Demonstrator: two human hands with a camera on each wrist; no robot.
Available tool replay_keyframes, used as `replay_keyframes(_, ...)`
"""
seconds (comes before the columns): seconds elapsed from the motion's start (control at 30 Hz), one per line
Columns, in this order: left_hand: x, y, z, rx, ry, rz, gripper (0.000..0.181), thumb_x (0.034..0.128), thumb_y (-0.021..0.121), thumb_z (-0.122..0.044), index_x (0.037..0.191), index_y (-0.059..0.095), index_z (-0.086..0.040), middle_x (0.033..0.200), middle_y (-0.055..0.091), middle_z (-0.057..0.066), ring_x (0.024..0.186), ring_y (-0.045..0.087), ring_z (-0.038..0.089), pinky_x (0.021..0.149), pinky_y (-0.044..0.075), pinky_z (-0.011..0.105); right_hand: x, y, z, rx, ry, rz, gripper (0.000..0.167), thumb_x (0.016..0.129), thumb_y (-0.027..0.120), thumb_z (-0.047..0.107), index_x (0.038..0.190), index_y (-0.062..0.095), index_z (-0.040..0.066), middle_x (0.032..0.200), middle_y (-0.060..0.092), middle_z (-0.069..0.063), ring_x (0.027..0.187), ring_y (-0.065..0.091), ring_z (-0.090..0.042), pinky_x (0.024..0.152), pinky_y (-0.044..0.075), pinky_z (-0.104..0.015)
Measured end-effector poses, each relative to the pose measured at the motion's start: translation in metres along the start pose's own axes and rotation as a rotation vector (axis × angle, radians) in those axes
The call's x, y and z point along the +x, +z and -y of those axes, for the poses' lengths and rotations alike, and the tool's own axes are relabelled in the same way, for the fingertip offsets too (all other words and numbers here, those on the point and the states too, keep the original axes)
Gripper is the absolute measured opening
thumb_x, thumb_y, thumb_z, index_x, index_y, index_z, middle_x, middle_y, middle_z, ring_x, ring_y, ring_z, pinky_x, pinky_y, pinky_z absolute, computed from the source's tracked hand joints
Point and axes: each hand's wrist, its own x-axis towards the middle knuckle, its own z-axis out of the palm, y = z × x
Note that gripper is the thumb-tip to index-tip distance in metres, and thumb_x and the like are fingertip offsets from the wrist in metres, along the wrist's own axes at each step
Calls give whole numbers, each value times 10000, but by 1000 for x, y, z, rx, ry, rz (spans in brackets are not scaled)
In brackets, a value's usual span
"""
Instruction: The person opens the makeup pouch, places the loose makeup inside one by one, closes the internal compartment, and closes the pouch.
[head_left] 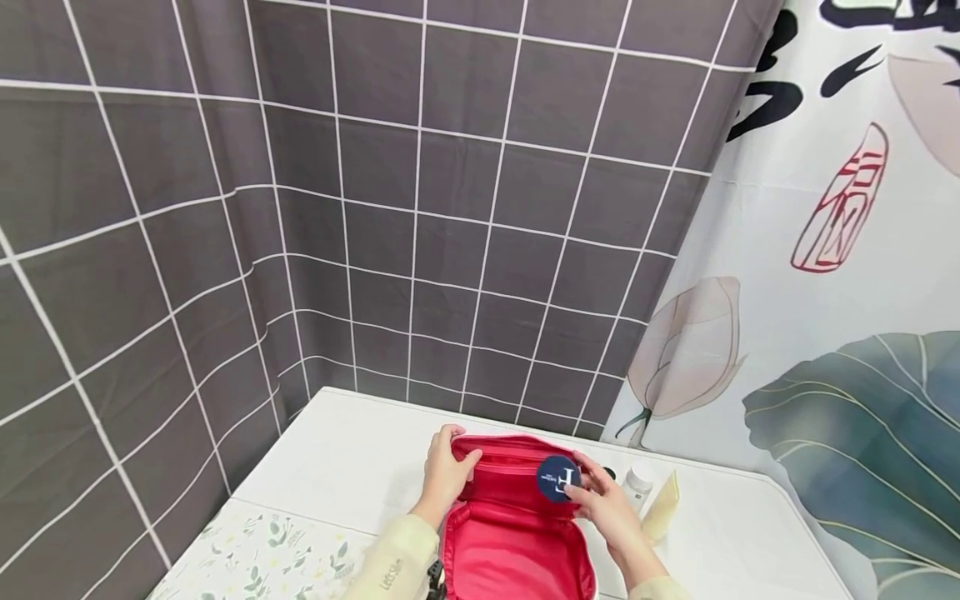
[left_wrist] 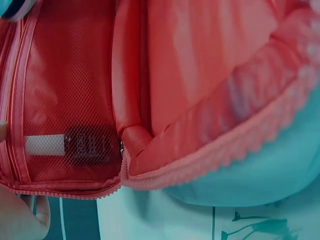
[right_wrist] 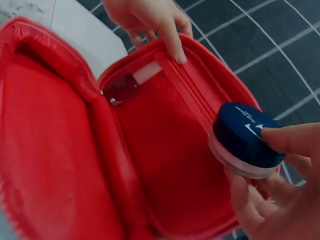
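Note:
A cosmetic bag [head_left: 517,554] with a red lining lies unzipped on the table, its lid raised at the back. My left hand [head_left: 444,475] grips the lid's left edge, thumb on the inside by the mesh pocket zip. Between the fingers and thumb of my right hand [head_left: 611,510] is a round jar [right_wrist: 247,142] with a dark blue cap and a clear base, held in front of the lid's right side. Behind the lid's mesh sits a small dark bottle with a white cap [left_wrist: 87,145], like nail polish. Turquoise outer fabric [left_wrist: 245,185] shows in the left wrist view.
Right of the bag stand a white bottle [head_left: 638,487] and a pale yellow tube [head_left: 662,510]. A black item [head_left: 436,581] lies by the bag's left side. A leaf-patterned cloth [head_left: 262,550] covers the table's front left. Grey grid curtain [head_left: 450,208] hangs behind.

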Motion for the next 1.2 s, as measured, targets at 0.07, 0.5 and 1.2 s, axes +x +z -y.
replay_keyframes(0.07, -1, 1, -1, 27, -8, -2, 376, 727, 752, -103, 1022, 519, -113, 987, 537, 96, 899, 535, 298, 747, 436, 433, 4, 7, 3, -20, -63, -34, 520, 783, 634, -54, 1269, 450, -19, 956, 627, -137, 713, 583, -94, 613, 501, -267)
replay_keyframes(0.5, -3, 0, 3, 14, 5, 13, 426, 690, 768, -73, 1029, 515, -121, 969, 527, 89, 846, 542, 289, 683, 471, 348, 20, 31, 5, -78, -300, -75, 407, 717, 645, -174, 1104, 543, -104, 1042, 587, -246, 858, 601, -94, 727, 492, -181)
replay_keyframes(1.2, -2, 0, 5, -30, -7, 34, 398, 707, 733, -73, 1036, 512, -109, 993, 536, 97, 943, 522, 285, 777, 451, 399, 31, 69, -5, -362, -685, -86, 452, 638, 682, -220, 998, 663, 52, 991, 586, -73, 880, 614, -239, 763, 521, -333)
